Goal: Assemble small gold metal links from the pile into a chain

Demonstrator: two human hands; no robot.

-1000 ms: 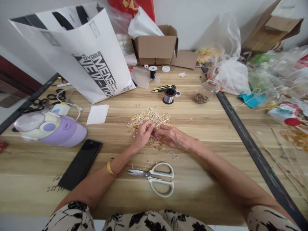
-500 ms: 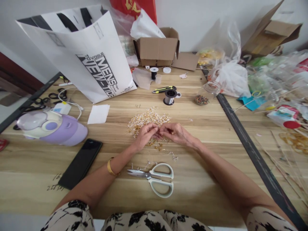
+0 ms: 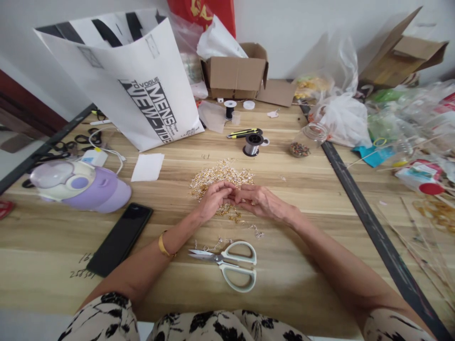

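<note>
A loose pile of gold and silver chain pieces lies in the middle of the wooden table. At its near edge, my left hand and my right hand meet fingertip to fingertip. Both are pinched closed; whatever sits between the fingers is too small to make out. A few gold links trail out below the hands, and a short silver chain lies just beyond them. Closer to my body, scissors with pale handles rest slightly apart, with another silver chain along their blades.
To the left are a black phone, a purple bottle and a white paper bag. Behind the pile stand a wire spool, a utility knife and a jar of beads. Plastic bags crowd the right.
The right hand's fingers have shifted slightly against the left fingertips. The whole view has moved a little; the pile and scissors look the same.
</note>
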